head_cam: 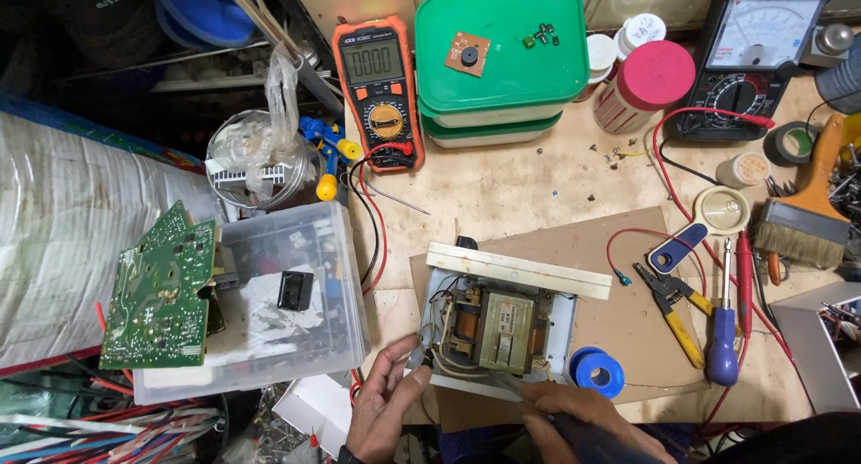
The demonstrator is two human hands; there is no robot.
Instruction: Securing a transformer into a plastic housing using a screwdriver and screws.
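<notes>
The transformer point(495, 328) sits inside an open white metal case point(563, 325) near the front edge of the workbench point(502, 182), on a sheet of brown cardboard point(628, 338). A white strip point(518, 270) lies along the far side of the case. Wires run along the near left side of the transformer.

The left hand point(381, 408) rests against the near left corner of the case, fingers loosely curled, thumb touching the wires; it grips nothing firmly. The right hand point(578, 421) is closed around a dark tool handle point(587, 442) at the near right edge of the case. The tool's tip cannot be made out.

Just right of the case lies a blue spool point(596, 372). Further right on the cardboard are yellow-handled pliers point(673, 307), a blue-handled screwdriver point(723, 338) and a magnifier point(708, 222).

Left of the case stands a clear plastic box point(296, 338), with a green circuit board point(161, 294) leaning on its left end.

At the far side of the bench are an orange digital meter point(377, 87), stacked green-lidded containers point(493, 52), a red-capped bottle point(647, 83) and a black dial meter point(758, 52). A paintbrush point(807, 213) lies at the right edge.
</notes>
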